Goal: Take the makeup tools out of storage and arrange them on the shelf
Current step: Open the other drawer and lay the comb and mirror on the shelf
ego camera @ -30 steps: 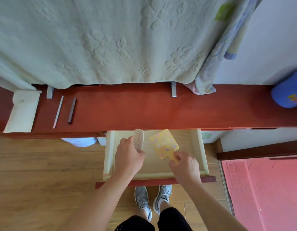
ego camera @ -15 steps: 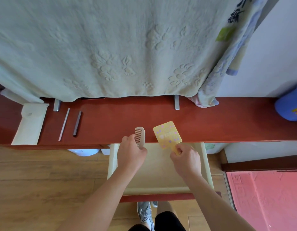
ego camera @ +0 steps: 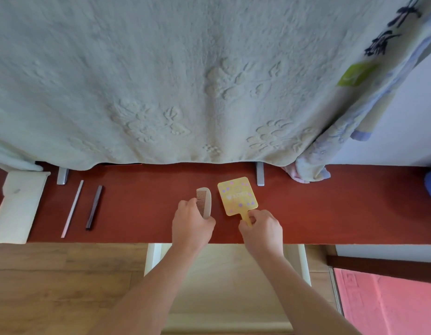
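Drawer (ego camera: 224, 286): pale wood, pulled open below the shelf's front edge; both forearms cross above it.
Left hand (ego camera: 191, 224): over the red shelf (ego camera: 330, 209), knuckles up, fingers curled and closed on the lower end of the comb.
Comb (ego camera: 205, 201): beige, rounded back, fine teeth facing left; upper end points away from the person. Whether it touches the shelf cannot be told.
Right hand (ego camera: 262, 229): just right of the left hand, apart from it; thumb and fingertips pinched on the mirror's short handle.
Hand mirror (ego camera: 237, 195): yellow, square with rounded corners, pale purple dots, flat and slightly tilted; just right of the comb, not touching it.
Shelf: long, smooth, red-brown board running left to right.
Dark stick (ego camera: 94, 207): slim, dark brown, lying well left of the comb.
Pale stick (ego camera: 72, 209): thin, whitish-pink, just left of the dark one, near parallel.
White pouch (ego camera: 18, 204): soft, oblong, at the shelf's left end.
Blanket (ego camera: 173, 81): pale green, embossed flowers, hanging to the shelf's far edge.
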Demonstrator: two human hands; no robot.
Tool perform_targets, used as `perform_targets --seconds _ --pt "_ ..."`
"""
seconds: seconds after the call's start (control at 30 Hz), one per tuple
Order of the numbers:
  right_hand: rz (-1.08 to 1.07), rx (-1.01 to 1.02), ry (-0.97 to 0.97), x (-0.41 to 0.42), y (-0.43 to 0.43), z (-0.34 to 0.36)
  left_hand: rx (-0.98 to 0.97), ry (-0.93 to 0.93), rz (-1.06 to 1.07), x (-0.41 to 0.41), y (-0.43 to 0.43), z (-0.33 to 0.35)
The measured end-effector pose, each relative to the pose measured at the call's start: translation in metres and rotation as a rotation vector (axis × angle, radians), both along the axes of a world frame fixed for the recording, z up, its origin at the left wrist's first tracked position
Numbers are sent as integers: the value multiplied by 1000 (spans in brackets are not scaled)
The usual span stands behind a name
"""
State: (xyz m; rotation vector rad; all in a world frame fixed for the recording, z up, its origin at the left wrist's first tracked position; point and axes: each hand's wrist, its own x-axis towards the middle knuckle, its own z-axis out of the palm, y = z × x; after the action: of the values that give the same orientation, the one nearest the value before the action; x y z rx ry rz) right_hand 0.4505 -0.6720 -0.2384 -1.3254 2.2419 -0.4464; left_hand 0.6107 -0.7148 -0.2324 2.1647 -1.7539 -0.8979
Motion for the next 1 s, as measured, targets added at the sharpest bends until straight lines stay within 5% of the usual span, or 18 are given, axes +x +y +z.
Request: perform_targets --seconds 1.0 --pt "-62 -9 46 9 -28 -27 -91 -131 -90 -10 -25 -30"
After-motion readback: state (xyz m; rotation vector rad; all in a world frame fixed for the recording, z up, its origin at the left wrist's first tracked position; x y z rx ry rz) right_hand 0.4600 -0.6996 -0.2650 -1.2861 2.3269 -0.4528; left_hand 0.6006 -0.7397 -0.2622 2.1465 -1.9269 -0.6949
